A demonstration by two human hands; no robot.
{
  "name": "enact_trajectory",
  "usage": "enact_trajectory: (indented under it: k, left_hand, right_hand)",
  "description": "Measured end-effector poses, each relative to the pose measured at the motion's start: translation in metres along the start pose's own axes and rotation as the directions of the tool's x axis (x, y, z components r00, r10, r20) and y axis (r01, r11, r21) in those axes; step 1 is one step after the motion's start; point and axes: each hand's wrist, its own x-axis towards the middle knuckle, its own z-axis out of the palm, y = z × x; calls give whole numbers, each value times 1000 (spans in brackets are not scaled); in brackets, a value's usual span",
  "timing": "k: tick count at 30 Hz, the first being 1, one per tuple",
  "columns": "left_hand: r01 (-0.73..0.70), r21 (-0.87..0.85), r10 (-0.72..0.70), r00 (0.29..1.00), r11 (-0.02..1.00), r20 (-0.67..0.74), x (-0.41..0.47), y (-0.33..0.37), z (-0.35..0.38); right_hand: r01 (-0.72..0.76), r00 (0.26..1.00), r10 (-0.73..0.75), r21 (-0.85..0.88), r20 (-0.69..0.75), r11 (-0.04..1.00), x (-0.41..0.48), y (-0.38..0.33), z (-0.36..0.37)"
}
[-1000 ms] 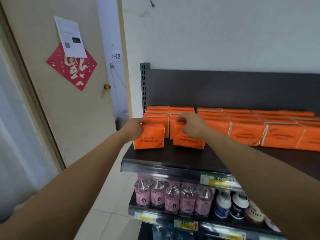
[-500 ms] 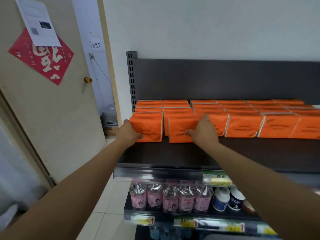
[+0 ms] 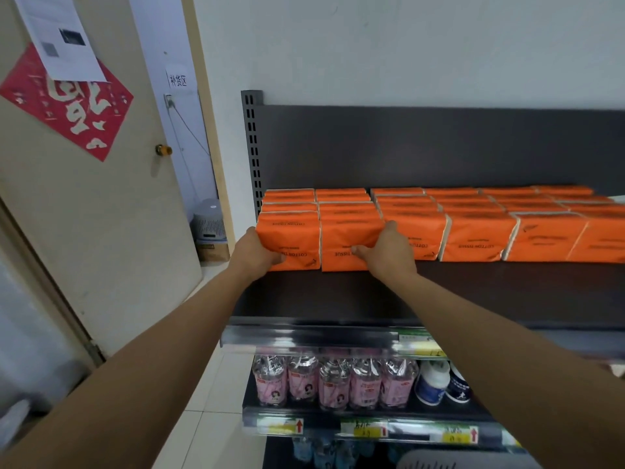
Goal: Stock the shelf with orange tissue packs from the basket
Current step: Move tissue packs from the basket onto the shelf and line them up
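Two orange tissue packs stand upright side by side at the left front of the dark top shelf (image 3: 372,299). My left hand (image 3: 255,253) grips the leftmost pack (image 3: 291,236) at its lower left corner. My right hand (image 3: 389,253) holds the second pack (image 3: 348,238) from its right side, thumb across the front. Both packs sit flush with the rows of orange tissue packs (image 3: 480,238) that fill the shelf behind and to the right. The basket is only a grey rim (image 3: 449,460) at the bottom edge.
Below the top shelf stand pink-labelled bottles (image 3: 334,384) and white-capped bottles (image 3: 436,384), with price tags (image 3: 365,429) on the rail. A beige door (image 3: 101,204) with a red decoration is on the left. A grey appliance (image 3: 209,223) sits on the floor behind it.
Both hands pushed the two packs back from the shelf's front until they met the existing rows. The camera moved closer and tilted down a little.
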Motion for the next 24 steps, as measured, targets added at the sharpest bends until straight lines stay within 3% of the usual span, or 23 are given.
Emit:
enact_trajectory:
  k: [8, 11, 14, 17, 20, 24]
  left_hand:
    - [57, 28, -55, 997, 998, -61, -32, 10, -10]
    - [37, 13, -35, 986, 999, -165, -51, 16, -15]
    - [-17, 40, 28, 955, 999, -295, -81, 34, -8]
    - [-132, 105, 160, 928, 986, -336, -120, 65, 15]
    - [-275, 131, 300, 920, 953, -253, -163, 92, 53]
    - [-340, 146, 339, 940, 929, 31, -216, 109, 121]
  right_hand:
    - [23, 1000, -23, -6, -19, 1000, -14, 14, -11]
    - [81, 996, -82, -11, -40, 997, -27, 21, -24]
    - [174, 985, -174, 36, -16, 984, -43, 30, -42]
    - [282, 959, -283, 89, 8, 955, -66, 47, -67]
    - [323, 943, -330, 127, 40, 938, -93, 77, -94]
    - [285, 952, -291, 76, 97, 956, -124, 136, -114]
